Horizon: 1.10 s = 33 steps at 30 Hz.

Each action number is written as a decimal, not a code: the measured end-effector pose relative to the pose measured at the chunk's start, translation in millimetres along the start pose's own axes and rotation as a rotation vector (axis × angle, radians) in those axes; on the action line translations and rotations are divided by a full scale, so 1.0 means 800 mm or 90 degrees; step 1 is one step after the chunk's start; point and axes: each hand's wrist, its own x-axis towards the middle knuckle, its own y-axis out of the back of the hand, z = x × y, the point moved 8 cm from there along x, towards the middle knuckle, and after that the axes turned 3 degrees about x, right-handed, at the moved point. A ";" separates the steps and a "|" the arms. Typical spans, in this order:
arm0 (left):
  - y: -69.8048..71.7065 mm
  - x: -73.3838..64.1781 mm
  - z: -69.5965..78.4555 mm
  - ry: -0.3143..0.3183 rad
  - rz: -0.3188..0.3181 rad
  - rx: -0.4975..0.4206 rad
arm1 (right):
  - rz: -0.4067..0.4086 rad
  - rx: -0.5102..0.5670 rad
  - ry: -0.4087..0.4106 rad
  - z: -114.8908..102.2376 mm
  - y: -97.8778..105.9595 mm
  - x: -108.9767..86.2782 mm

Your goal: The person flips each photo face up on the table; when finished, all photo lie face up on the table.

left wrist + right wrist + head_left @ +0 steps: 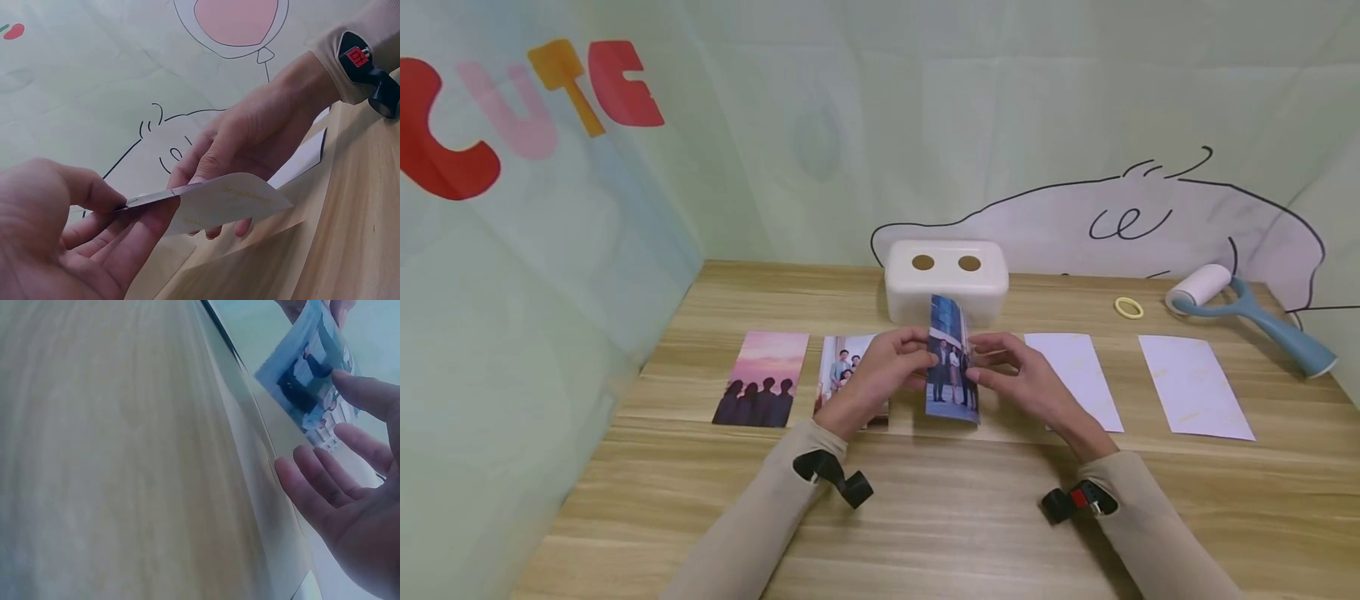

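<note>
In the head view a photo print point(949, 367) of people standing before a building is held upright, slightly bowed, above the table's middle. My left hand point(891, 367) pinches its left edge between thumb and fingers; in the left wrist view this left hand point(94, 231) grips the edge, and the pale back of the print point(231, 203) shows. My right hand point(1026, 379) holds the right edge, thumb on the picture side. In the right wrist view the right hand point(362, 481) has its thumb against the picture point(312, 381), with the other fingers loosely bent.
A sunset photo point(762, 379) and a family photo point(842, 362), partly behind the left hand, lie at left. Two white sheets point(1071, 379) lie at right. Behind stand a white box point(946, 283) with two holes, a yellow ring point(1128, 308) and a blue-handled lint roller point(1262, 312).
</note>
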 end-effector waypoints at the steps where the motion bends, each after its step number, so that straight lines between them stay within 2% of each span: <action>1: 0.001 0.000 0.000 0.001 -0.002 -0.001 | 0.001 0.001 -0.002 0.001 0.001 0.000; 11: 0.009 0.001 -0.001 0.011 0.011 0.007 | 0.003 0.023 0.001 0.002 0.005 0.000; 20: 0.014 0.000 0.009 -0.035 0.041 -0.013 | 0.023 0.001 -0.018 0.002 0.015 -0.001; 27: 0.018 -0.001 0.014 -0.074 0.055 0.041 | 0.033 -0.007 0.000 -0.002 0.017 -0.001; 33: 0.017 -0.003 0.015 -0.096 0.046 0.084 | 0.042 -0.020 0.000 -0.004 0.019 -0.002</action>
